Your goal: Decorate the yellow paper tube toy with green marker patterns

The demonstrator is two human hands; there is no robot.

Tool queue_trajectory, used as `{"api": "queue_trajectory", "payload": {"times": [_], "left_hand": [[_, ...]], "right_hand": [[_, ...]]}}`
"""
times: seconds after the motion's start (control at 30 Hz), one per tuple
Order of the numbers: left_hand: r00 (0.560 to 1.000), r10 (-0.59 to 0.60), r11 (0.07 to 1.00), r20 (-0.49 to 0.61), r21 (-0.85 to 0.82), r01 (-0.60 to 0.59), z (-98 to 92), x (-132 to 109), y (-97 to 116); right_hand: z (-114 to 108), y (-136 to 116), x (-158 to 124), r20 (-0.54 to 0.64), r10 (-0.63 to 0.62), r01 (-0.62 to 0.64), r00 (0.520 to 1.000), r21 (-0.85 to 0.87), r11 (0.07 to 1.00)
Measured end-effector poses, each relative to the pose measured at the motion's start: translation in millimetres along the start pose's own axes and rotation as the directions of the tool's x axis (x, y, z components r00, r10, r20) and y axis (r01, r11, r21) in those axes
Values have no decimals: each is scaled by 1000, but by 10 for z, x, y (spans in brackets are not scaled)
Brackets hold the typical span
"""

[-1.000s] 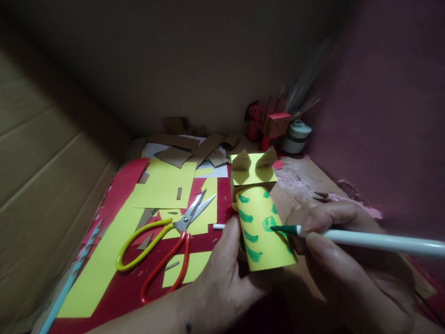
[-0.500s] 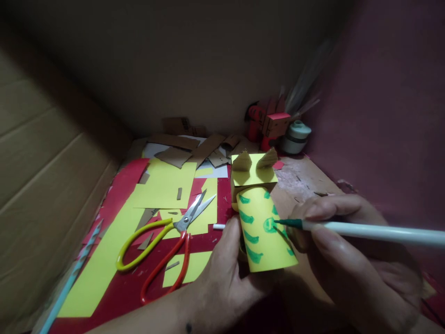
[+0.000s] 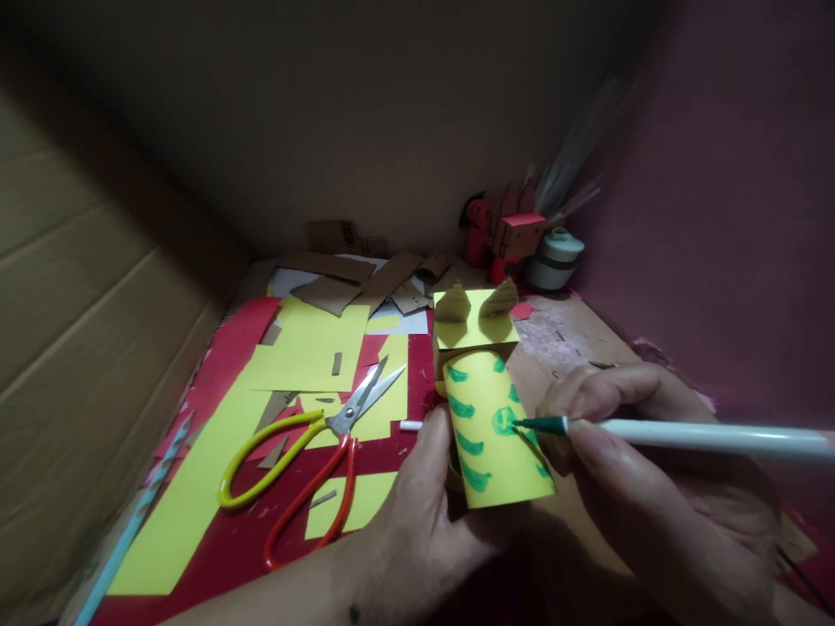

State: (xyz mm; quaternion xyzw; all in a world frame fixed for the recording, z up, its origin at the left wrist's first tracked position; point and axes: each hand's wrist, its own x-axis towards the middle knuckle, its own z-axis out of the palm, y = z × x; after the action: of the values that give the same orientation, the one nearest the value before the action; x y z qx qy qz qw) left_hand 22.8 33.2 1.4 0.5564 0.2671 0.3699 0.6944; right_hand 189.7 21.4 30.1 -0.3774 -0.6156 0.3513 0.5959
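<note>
A paper-and-cardboard animal figure [image 3: 479, 469] has a yellow tube body with green painted stripes and a boxy head with two brown cardboard ears. My left hand [image 3: 424, 513] is closed around the figure's lower left side, its thumb up along the edge; the other fingers are hidden beneath. In my right hand [image 3: 626, 469], a white-handled paintbrush [image 3: 691, 436] is pinched between thumb and fingers. Its dark green tip touches or nearly touches a round green spot on the tube's right half. Scissors [image 3: 339, 422] with one yellow and one red handle lie left of my left hand.
Yellow paper sheets [image 3: 313, 348] and cardboard scraps [image 3: 332, 291] cover the left and back. A red animal figure [image 3: 518, 235] stands at the back beside a pale jar [image 3: 554, 258]. A light-blue striped stick [image 3: 130, 530] lies by the left cardboard wall [image 3: 97, 287].
The brush tip and my right hand have shifted slightly on the round spot, which looks more filled with green. The figure has tilted very slightly; my left hand keeps its hold.
</note>
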Motion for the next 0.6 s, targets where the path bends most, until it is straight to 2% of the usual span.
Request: {"api": "queue_trajectory", "payload": {"times": [0.2, 0.37, 0.5, 0.6], "left_hand": [[999, 44, 998, -2, -44, -44, 32, 11, -46], [998, 62, 998, -10, -15, -62, 35, 3, -40], [999, 32, 999, 25, -22, -32, 25, -3, 7], [1000, 19, 999, 14, -49, -18, 20, 3, 6]], "right_hand": [[12, -1, -25, 14, -44, 45, 999, -104, 994], [35, -56, -32, 39, -11, 14, 999, -77, 997], [42, -77, -45, -6, 30, -30, 1000, -57, 998], [26, -49, -42, 12, -19, 20, 1000, -65, 998]]}}
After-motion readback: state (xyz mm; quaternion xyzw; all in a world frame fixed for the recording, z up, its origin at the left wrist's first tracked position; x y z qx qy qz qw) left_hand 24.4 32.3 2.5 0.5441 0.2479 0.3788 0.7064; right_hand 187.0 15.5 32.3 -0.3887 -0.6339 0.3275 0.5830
